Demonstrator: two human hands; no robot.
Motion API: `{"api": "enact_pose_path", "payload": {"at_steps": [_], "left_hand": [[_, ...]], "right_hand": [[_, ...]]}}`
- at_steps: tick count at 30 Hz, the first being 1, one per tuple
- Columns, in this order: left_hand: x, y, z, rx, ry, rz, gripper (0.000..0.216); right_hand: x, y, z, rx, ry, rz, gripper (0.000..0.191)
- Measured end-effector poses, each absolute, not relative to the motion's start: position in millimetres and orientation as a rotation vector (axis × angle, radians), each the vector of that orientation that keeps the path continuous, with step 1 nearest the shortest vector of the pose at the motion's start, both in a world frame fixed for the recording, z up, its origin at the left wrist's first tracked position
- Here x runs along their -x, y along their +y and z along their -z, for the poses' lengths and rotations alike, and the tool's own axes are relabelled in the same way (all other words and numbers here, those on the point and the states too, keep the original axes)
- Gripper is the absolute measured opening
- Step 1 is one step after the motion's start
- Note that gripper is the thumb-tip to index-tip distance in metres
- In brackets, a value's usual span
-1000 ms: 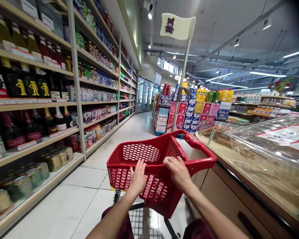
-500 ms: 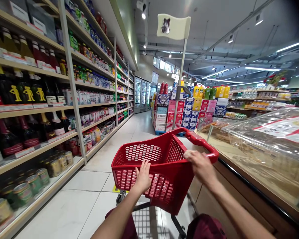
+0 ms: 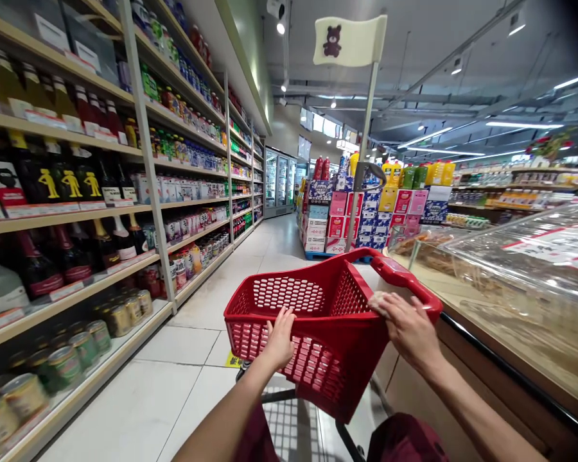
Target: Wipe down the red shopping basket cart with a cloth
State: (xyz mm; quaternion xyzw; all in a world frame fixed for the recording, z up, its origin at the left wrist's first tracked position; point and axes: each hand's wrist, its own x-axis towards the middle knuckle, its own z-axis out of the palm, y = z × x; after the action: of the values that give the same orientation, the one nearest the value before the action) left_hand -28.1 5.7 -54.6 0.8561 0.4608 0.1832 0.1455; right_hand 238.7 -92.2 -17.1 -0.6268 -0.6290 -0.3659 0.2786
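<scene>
A red plastic shopping cart basket (image 3: pixel 313 301) stands in front of me in a supermarket aisle. My left hand (image 3: pixel 280 337) grips the near rim of the basket, fingers curled over its edge. My right hand (image 3: pixel 407 330) rests on the red handle (image 3: pixel 404 276) at the basket's right side, fingers bent over it. A white pole with a bear flag (image 3: pixel 349 40) rises from the cart. The basket looks empty inside.
Shelves of bottles, jars and cans (image 3: pixel 77 192) run along the left. A counter with clear food covers (image 3: pixel 525 269) lies close on the right. A stack of boxed drinks (image 3: pixel 366 212) stands ahead; the white tiled aisle (image 3: pixel 264 250) runs between.
My right hand moved from the basket's near rim to the red handle on the right. The cart shifted slightly right and forward. My left hand stayed on the rim.
</scene>
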Motion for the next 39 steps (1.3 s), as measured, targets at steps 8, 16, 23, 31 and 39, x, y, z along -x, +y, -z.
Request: {"api": "enact_pose_path", "payload": {"at_steps": [8, 16, 23, 31, 39], "left_hand": [[28.5, 6.0, 54.7, -2.519, 1.309, -0.516, 0.077], [22.3, 0.5, 41.2, -2.516, 1.367, -0.531, 0.071], [-41.3, -20.4, 18.3, -2.435, 0.781, -1.012, 0.073], [-51.7, -2.5, 35.5, -2.288, 0.866, -1.301, 0.042], [-57.8, -8.1, 61.3, -2.657, 0.889, -1.502, 0.041]], "right_hand": [[-159.8, -68.3, 40.6, 1.553, -1.927, 0.873, 0.04], [-209.9, -95.0, 14.2, 1.777, -1.684, 0.865, 0.03], [-155.8, -69.0, 7.8, 1.772, -1.721, 0.267, 0.058], [-205.6, -79.4, -5.7, 1.734, -1.608, 0.474, 0.053], [-210.6, -85.9, 0.2, 1.95, -1.661, 0.783, 0.049]]}}
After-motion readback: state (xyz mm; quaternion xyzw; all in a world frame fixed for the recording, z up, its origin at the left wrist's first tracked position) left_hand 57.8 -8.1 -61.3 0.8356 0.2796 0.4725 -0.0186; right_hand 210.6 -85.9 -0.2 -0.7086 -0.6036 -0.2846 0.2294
